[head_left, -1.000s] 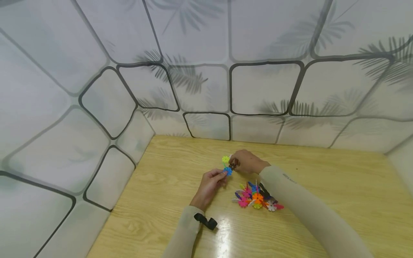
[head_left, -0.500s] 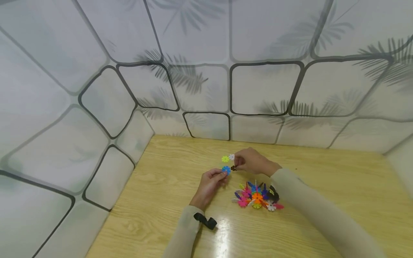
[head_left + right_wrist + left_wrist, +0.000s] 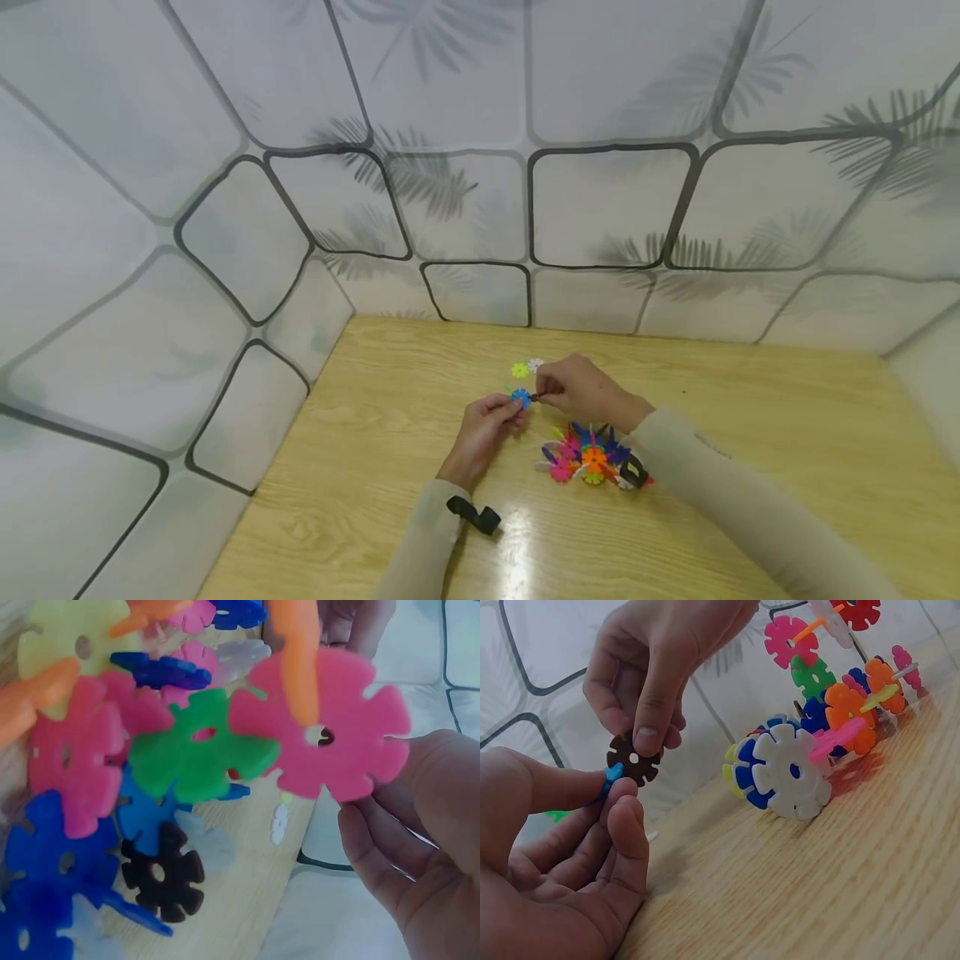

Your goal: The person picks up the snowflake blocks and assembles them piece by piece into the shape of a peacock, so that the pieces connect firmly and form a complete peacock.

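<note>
My left hand (image 3: 480,433) pinches a blue notched plastic disc (image 3: 521,398) between thumb and fingers above the table. From the right, my right hand (image 3: 585,387) pinches a dark brown notched disc (image 3: 643,772) by its upper part. In the left wrist view the brown disc's lower edge is right at the blue disc (image 3: 613,778), with the two planes crossed. A bit of green (image 3: 555,816) shows behind the left fingers. In the right wrist view, a pink disc (image 3: 337,690) of a built cluster hides part of my right hand (image 3: 427,832).
A cluster of joined notched discs in many colours (image 3: 592,458) stands on the wooden table (image 3: 360,450), just below the right forearm. Beyond the hands are a yellow disc (image 3: 520,370) and a white disc (image 3: 535,365). Patterned walls (image 3: 480,292) border the table.
The right hand drew the brown disc slightly away from the blue one, then brought it back, now turned edge-on in the head view. The left hand stays nearly in place.
</note>
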A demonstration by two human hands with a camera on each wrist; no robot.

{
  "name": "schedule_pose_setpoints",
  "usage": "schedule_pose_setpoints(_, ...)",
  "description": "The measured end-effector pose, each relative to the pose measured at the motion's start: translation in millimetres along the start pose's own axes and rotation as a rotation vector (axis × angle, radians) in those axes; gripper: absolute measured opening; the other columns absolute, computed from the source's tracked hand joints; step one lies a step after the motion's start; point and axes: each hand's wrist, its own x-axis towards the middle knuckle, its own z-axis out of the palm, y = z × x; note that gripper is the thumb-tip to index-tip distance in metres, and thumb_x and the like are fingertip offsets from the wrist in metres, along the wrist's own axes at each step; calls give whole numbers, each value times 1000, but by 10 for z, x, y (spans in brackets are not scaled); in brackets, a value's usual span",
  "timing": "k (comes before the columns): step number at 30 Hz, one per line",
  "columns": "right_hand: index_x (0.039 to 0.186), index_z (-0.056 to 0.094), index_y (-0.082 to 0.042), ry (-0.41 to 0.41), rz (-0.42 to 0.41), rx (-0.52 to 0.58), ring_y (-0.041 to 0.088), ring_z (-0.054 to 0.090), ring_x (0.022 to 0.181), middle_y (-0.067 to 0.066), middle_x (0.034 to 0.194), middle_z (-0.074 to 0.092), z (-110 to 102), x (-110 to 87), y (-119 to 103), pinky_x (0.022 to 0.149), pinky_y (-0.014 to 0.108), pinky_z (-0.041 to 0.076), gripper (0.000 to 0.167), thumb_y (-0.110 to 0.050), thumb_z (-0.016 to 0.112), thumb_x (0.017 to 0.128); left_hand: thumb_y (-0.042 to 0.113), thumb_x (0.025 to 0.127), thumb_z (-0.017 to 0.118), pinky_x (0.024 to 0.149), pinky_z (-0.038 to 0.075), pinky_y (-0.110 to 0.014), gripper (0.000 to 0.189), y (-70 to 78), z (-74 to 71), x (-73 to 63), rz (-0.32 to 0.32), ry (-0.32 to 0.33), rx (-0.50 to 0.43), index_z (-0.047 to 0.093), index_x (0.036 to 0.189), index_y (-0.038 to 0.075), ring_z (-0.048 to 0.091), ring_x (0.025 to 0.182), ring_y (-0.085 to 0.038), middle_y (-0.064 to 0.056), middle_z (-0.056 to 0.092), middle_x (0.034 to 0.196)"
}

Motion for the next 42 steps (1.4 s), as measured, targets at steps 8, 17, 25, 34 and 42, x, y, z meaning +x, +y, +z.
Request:
schedule_pose_setpoints(8, 89, 74, -12, -17, -22, -107, 3, 61, 73, -3, 84, 76, -44, 57, -132, 72, 25, 56, 13, -7, 79, 100, 2, 105, 68, 65, 55, -19, 22, 24, 9, -4, 46, -28, 30, 72, 86, 11, 71, 75, -9, 3, 77, 80)
schedule_pose_setpoints(17, 91, 76, -12, -10, -26, -37, 5, 68, 77, 0, 88, 79, -31, 90, -152, 74, 27, 61, 11, -5, 78, 100, 2, 105, 68, 69, 59, -20, 19, 44, -50, -6, 37, -25, 35, 70, 88, 9, 70, 76, -9, 2, 77, 82)
schedule_pose_setpoints(25, 95, 76, -10, 19, -55, -3, 11, 75, 84, 1, 92, 80, -33, 94, -54, 79, 32, 65, 9, -2, 80, 98, 7, 107, 68, 76, 62, -20, 17, 59, -81, -6, 10, -36, 25, 73, 91, 11, 71, 81, -10, 2, 78, 88)
schedule_pose_setpoints(34, 108, 76, -5, -48, -21, -4, 19, 78, 91, 11, 107, 81, -105, 170, 80, 84, 36, 67, 11, 1, 77, 98, 6, 108, 66, 75, 61, -20, 21, 29, -60, 3, 20, -30, 0, 74, 89, 13, 69, 81, -10, 0, 75, 89)
schedule_pose_setpoints(42, 146, 64, 3, -176, 118, -94, 31, 75, 104, 23, 127, 70, -96, 377, 468, 94, 46, 65, 46, -3, 73, 102, 4, 106, 68, 71, 61, -19, 24, -30, -33, 17, 26, -25, -10, 78, 86, 13, 70, 78, -8, 1, 77, 84)
